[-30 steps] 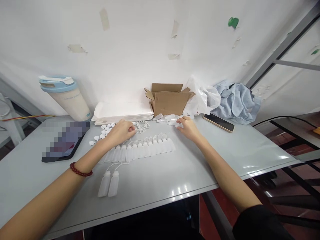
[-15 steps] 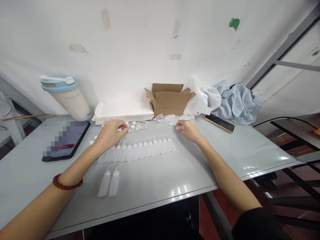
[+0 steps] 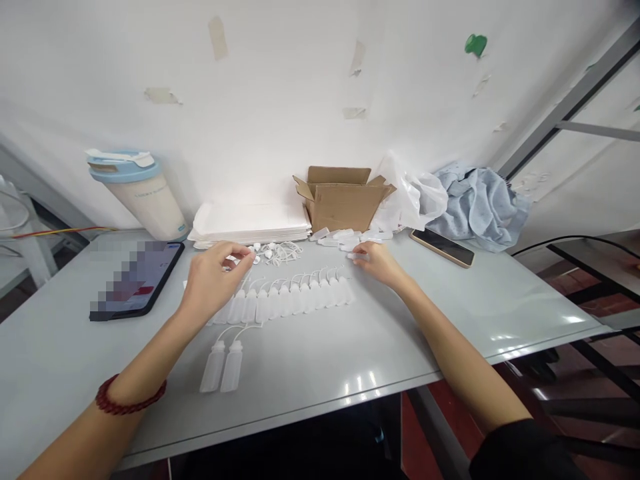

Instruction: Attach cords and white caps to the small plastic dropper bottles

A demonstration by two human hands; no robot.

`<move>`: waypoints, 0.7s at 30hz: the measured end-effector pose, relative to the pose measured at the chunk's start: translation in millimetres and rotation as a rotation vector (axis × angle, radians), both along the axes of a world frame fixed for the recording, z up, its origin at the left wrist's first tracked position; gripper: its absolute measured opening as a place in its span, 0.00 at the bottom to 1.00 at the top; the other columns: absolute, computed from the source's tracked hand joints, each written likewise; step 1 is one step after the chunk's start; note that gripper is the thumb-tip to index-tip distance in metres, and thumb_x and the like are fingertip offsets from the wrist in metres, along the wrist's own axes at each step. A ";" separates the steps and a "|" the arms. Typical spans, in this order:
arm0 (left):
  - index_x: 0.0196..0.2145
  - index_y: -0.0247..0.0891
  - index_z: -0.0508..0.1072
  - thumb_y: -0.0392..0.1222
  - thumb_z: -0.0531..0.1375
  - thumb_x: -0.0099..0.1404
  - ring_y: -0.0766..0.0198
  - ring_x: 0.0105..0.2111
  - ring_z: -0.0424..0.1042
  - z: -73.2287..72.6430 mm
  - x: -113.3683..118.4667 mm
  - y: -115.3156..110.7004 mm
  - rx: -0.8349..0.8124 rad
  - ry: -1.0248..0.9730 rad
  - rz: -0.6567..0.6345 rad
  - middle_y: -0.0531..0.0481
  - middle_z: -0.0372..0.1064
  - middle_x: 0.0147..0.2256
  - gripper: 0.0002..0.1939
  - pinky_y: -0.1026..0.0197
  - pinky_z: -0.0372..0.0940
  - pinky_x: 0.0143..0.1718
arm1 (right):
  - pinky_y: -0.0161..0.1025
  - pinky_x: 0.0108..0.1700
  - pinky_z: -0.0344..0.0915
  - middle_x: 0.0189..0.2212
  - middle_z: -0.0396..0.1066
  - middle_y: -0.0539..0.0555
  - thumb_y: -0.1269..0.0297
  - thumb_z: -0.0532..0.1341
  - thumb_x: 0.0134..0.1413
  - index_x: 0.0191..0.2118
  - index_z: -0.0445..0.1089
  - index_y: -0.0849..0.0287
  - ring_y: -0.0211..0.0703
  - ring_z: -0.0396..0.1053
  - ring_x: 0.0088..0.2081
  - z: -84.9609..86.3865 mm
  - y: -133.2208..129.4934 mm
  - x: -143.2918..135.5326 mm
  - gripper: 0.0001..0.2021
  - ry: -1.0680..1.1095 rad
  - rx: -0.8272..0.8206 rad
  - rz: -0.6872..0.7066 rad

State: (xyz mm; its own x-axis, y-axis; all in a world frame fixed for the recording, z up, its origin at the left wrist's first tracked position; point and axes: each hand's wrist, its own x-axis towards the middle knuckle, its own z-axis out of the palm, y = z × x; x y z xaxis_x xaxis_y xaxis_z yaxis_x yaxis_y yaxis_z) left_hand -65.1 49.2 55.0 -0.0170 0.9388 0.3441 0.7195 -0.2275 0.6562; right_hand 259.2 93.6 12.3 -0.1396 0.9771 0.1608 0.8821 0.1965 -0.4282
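Note:
My left hand (image 3: 217, 273) is closed in a pinch beside a small pile of white caps with thin tubes (image 3: 283, 252). Something small and white shows at its fingertips, but I cannot tell whether it is held. My right hand (image 3: 379, 263) pinches a small translucent plastic bottle (image 3: 357, 256) at the edge of a group of loose bottles (image 3: 343, 237). Between my hands and nearer to me runs a row of small bottles (image 3: 295, 298) fitted with thin curved tubes; my left hand hides its left end. Two more such bottles (image 3: 231, 367) lie in front.
Behind the loose bottles stands an open cardboard box (image 3: 345, 207), beside a white plastic bag (image 3: 417, 197) and a blue cloth (image 3: 485, 207). A phone (image 3: 443, 248) lies at right, another (image 3: 143, 280) at left near a tumbler (image 3: 145, 197). White flat sheets (image 3: 250, 222) are stacked at the wall.
My left hand has drawn back slightly toward me and left, uncovering more of the cap pile. My right hand stays at the loose bottles with little movement. The view has shifted slightly.

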 end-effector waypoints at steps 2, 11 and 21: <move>0.31 0.40 0.75 0.52 0.59 0.58 0.57 0.36 0.73 3.8 4.2 -3.7 -0.076 -0.076 0.016 0.49 0.76 0.36 0.13 0.59 0.67 0.36 | 0.44 0.48 0.64 0.42 0.75 0.63 0.77 0.62 0.50 0.39 0.73 0.66 0.52 0.71 0.45 0.9 -0.3 -1.1 0.09 0.006 0.009 -0.003; 0.30 0.37 0.76 0.47 0.66 0.54 0.61 0.30 0.74 13.0 16.3 -18.1 -0.452 -0.558 -0.261 0.50 0.75 0.28 0.11 0.57 0.69 0.39 | 0.42 0.42 0.69 0.43 0.74 0.57 0.64 0.62 0.56 0.44 0.72 0.57 0.46 0.71 0.44 16.1 -39.1 -43.3 0.10 0.444 0.106 0.313; 0.33 0.38 0.74 0.44 0.67 0.58 0.65 0.33 0.73 9.3 33.3 -33.1 -0.610 -0.708 -0.431 0.53 0.73 0.30 0.09 0.60 0.68 0.40 | 0.40 0.39 0.72 0.43 0.73 0.57 0.63 0.64 0.55 0.47 0.71 0.57 0.42 0.72 0.42 14.0 -73.2 -78.7 0.14 0.681 -0.027 0.520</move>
